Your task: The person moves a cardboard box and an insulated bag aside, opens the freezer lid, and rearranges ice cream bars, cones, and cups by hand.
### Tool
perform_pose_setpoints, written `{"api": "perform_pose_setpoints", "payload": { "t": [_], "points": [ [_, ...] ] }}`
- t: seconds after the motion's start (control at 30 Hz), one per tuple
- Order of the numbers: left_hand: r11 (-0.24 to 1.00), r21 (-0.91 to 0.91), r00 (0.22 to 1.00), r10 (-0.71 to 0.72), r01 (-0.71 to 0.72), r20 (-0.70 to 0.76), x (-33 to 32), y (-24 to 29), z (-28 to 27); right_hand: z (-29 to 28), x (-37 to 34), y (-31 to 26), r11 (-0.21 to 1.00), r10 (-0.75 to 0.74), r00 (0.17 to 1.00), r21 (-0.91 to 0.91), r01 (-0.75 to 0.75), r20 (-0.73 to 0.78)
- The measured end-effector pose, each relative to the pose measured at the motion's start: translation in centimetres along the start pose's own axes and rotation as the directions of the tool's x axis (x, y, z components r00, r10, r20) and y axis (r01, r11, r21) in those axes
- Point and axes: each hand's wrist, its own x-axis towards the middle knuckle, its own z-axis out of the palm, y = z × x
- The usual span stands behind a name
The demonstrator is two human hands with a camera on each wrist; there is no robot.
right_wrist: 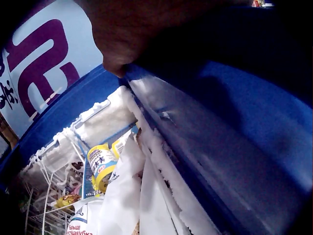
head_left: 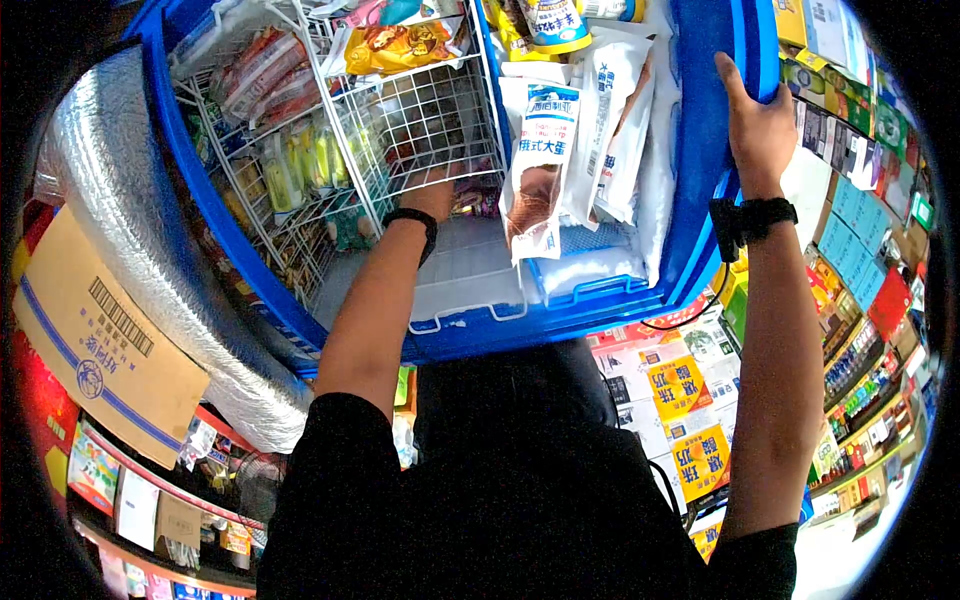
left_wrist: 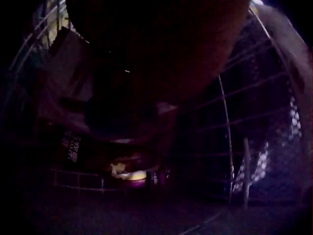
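Down inside the blue chest freezer (head_left: pixel 725 110), my left hand (head_left: pixel 428 195) reaches among the white wire baskets (head_left: pixel 440 110). Its fingers are hidden in the head view. The left wrist view is very dark; a dark wrapped packet (left_wrist: pixel 71 147) with small pale print shows close to the hand, and I cannot tell whether the fingers hold it. My right hand (head_left: pixel 765 130) grips the freezer's right rim, thumb on the inner side. White ice cream wrappers (head_left: pixel 545 150) and a yellow-and-white tub (head_left: pixel 558 25) lie in the compartment between the two hands.
Bags of frozen snacks (head_left: pixel 400 45) and green-yellow ice pops (head_left: pixel 305 165) fill the other baskets. Thick frost (head_left: pixel 660 190) coats the inner wall. A silver insulating cover (head_left: pixel 150 230) and a cardboard box (head_left: pixel 105 335) stand at left; stacked cartons (head_left: pixel 690 400) stand at right.
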Motion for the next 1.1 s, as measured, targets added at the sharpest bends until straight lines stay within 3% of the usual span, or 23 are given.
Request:
{"api": "perform_pose_setpoints", "payload": {
  "t": [0.07, 0.17, 0.27, 0.3, 0.43, 0.53, 0.57, 0.7, 0.77, 0.8, 0.87, 0.9, 0.93, 0.97, 1.0, 1.1],
  "points": [
    [0.995, 0.101, 0.989, 0.018, -0.002, -0.150, -0.3, 0.0, 1.5, 0.0, 0.1, 0.0, 1.000, 0.009, 1.000, -0.011, -0.009, 0.007],
    [0.921, 0.390, 0.968, 0.113, -0.018, -0.222, -2.2, 2.9, 0.1, -0.9, -0.2, -1.1, 0.998, 0.064, 0.994, -0.015, -0.063, 0.086],
    [0.931, 0.364, 0.994, 0.022, 0.020, -0.112, -4.1, 4.2, 1.2, -1.0, -0.1, -1.2, 0.997, 0.080, 0.991, -0.003, -0.080, 0.108],
    [0.975, 0.223, 0.998, -0.030, 0.018, 0.048, -2.0, 1.6, 6.0, -1.0, -0.1, -1.0, 0.997, 0.076, 0.992, 0.002, -0.076, 0.098],
    [0.967, 0.256, 0.994, -0.044, 0.016, 0.102, -2.5, 1.3, 5.6, -0.3, -0.1, -0.8, 0.998, 0.055, 0.998, -0.015, -0.055, 0.014],
    [0.986, 0.020, 0.984, -0.167, 0.166, 0.068, -1.1, 1.5, 6.4, -1.1, -0.5, -1.6, 0.997, 0.076, 0.995, 0.007, -0.076, 0.068],
    [0.968, 0.171, 0.963, -0.212, 0.184, 0.163, -1.4, 1.9, 6.5, -1.2, -0.7, -1.7, 0.997, 0.083, 0.993, -0.003, -0.083, 0.082],
    [0.975, 0.186, 0.959, -0.166, 0.124, 0.230, -3.6, 3.1, 5.5, -0.5, -0.3, -1.1, 0.997, 0.072, 0.996, 0.031, -0.074, 0.047],
    [0.993, 0.069, 0.970, -0.112, 0.099, 0.217, -4.7, 3.9, 2.7, -0.6, -0.4, -1.2, 0.996, 0.085, 0.995, 0.003, -0.085, 0.053],
    [0.997, 0.010, 0.995, -0.078, 0.078, 0.066, -5.6, 4.3, 1.4, -0.7, -0.4, -1.4, 0.996, 0.090, 0.994, -0.008, -0.089, 0.061],
    [0.985, -0.169, 0.999, -0.042, 0.037, -0.031, -8.4, 7.5, -8.7, -1.1, -0.4, -1.6, 0.994, 0.105, 0.991, -0.006, -0.105, 0.082],
    [0.970, -0.234, 0.984, 0.029, -0.071, -0.176, -9.0, 7.4, -11.4, -1.3, -0.5, -1.8, 0.993, 0.112, 0.989, 0.010, -0.114, 0.095],
    [0.935, -0.344, 0.956, -0.015, -0.091, -0.294, -9.4, 7.9, -14.6, -1.5, -0.6, -2.0, 0.992, 0.118, 0.987, 0.026, -0.122, 0.108],
    [0.911, -0.351, 0.869, 0.016, -0.216, -0.494, -9.0, 7.3, -16.4, -1.8, -0.6, -2.3, 0.991, 0.125, 0.984, 0.029, -0.129, 0.124],
    [0.921, -0.306, 0.774, -0.008, -0.241, -0.633, -8.2, 7.1, -18.6, -1.9, -0.8, -2.3, 0.990, 0.133, 0.983, 0.019, -0.137, 0.129],
    [0.990, -0.082, 0.687, 0.023, -0.119, -0.726, -3.4, 4.5, -22.6, -1.9, -0.6, -2.5, 0.988, 0.152, 0.978, -0.006, -0.153, 0.143]
  ]
}}
